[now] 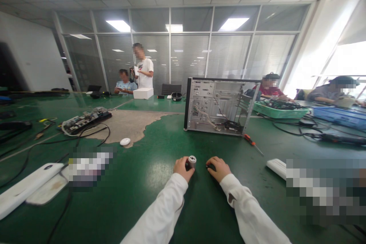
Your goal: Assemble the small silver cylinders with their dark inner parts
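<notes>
My left hand (182, 169) is wrapped round a small pale cylinder (192, 161), held upright, with a dark pattern on its round top. A short distance to its right, my right hand (220, 168) is curled low over the green table (160, 206). A small dark piece (211, 166) shows at its fingertips; its kind cannot be made out. Beyond both hands stands an open computer case (197, 103) with cables inside. By the case's lower right corner lies a screwdriver (249, 140) with an orange and black handle. A white round cap (125, 142) lies to the left, farther off.
Stripped electronics (87, 120) and loose black cables lie on the left, with a long white device (31, 187) nearer. A green basket (281, 112) of cables and a blue basket (340, 116) stand at right. A white box (143, 93) and several people are farther back.
</notes>
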The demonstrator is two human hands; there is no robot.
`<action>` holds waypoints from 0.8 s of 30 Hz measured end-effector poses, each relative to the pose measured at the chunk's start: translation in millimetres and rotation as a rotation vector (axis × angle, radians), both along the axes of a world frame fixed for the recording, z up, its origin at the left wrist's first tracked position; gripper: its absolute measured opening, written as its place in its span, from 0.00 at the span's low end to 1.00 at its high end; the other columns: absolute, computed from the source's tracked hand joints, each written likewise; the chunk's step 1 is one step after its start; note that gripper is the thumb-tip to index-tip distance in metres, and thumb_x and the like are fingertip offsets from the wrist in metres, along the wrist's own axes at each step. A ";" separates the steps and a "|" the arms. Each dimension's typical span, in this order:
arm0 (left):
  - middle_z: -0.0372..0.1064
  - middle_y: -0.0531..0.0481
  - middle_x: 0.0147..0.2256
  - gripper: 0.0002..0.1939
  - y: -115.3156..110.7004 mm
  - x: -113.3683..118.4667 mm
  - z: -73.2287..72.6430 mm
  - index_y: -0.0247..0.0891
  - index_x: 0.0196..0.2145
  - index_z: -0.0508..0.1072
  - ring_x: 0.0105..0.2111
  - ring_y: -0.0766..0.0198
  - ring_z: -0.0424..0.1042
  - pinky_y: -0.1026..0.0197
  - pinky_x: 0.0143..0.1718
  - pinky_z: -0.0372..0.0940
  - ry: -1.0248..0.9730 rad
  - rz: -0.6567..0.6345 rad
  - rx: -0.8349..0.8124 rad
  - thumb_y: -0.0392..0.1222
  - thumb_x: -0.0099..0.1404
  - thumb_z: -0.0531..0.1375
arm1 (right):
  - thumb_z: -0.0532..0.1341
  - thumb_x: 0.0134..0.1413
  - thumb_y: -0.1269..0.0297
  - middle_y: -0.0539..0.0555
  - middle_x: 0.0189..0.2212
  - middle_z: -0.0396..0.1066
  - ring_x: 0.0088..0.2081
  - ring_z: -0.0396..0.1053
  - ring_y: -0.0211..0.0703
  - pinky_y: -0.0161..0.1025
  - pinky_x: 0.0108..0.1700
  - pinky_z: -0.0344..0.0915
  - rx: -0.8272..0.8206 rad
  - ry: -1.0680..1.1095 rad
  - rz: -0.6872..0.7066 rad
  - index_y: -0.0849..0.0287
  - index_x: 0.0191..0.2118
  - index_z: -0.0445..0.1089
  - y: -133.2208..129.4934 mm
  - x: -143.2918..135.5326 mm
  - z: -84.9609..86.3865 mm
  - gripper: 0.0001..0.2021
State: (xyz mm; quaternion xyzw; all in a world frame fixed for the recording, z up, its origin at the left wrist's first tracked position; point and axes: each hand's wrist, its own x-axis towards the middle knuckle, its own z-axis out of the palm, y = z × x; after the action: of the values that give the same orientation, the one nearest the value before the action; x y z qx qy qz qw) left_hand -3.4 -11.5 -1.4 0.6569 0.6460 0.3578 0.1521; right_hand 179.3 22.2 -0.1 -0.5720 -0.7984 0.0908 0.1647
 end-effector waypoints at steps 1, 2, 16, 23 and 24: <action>0.66 0.48 0.36 0.18 0.1 0.0 -0.3 0.37 0.37 0.65 0.39 0.59 0.62 0.58 0.41 0.57 -0.001 0.003 0.000 0.36 0.45 0.59 | 0.54 0.42 0.66 0.50 0.38 0.62 0.41 0.57 0.43 0.38 0.36 0.53 -0.005 -0.004 0.001 0.52 0.34 0.65 0.2 0.0 0.0 0.09; 0.66 0.48 0.36 0.18 0.1 0.0 -0.7 0.37 0.37 0.65 0.39 0.59 0.62 0.58 0.41 0.57 -0.002 0.003 0.001 0.36 0.45 0.59 | 0.54 0.42 0.66 0.50 0.39 0.62 0.41 0.57 0.43 0.38 0.36 0.53 -0.008 -0.006 0.003 0.52 0.34 0.65 0.4 0.1 0.0 0.09; 0.66 0.48 0.36 0.18 -0.2 -0.4 0.9 0.37 0.38 0.65 0.39 0.60 0.62 0.59 0.41 0.57 0.018 -0.002 -0.022 0.37 0.45 0.59 | 0.54 0.42 0.66 0.50 0.39 0.61 0.42 0.57 0.42 0.38 0.37 0.53 0.002 0.002 0.002 0.52 0.34 0.65 -0.1 0.7 -0.5 0.09; 0.66 0.49 0.36 0.18 -2.3 0.4 3.2 0.38 0.37 0.66 0.40 0.59 0.62 0.59 0.41 0.56 -0.002 0.009 -0.017 0.36 0.45 0.59 | 0.54 0.43 0.66 0.50 0.39 0.61 0.42 0.57 0.43 0.38 0.37 0.53 -0.017 -0.005 0.001 0.52 0.34 0.65 -1.4 -0.5 2.3 0.09; 0.66 0.49 0.36 0.18 -2.3 0.2 3.3 0.38 0.37 0.66 0.40 0.59 0.62 0.59 0.41 0.56 -0.003 0.008 -0.019 0.36 0.45 0.59 | 0.54 0.43 0.66 0.50 0.39 0.61 0.42 0.57 0.43 0.38 0.37 0.53 -0.017 -0.004 0.000 0.52 0.34 0.65 -1.7 -0.7 2.7 0.09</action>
State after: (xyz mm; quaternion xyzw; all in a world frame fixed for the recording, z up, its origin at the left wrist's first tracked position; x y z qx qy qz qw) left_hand -3.2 -13.7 1.9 0.6522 0.6518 0.3534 0.1579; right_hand 178.6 20.5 2.5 -0.5737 -0.7979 0.0964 0.1581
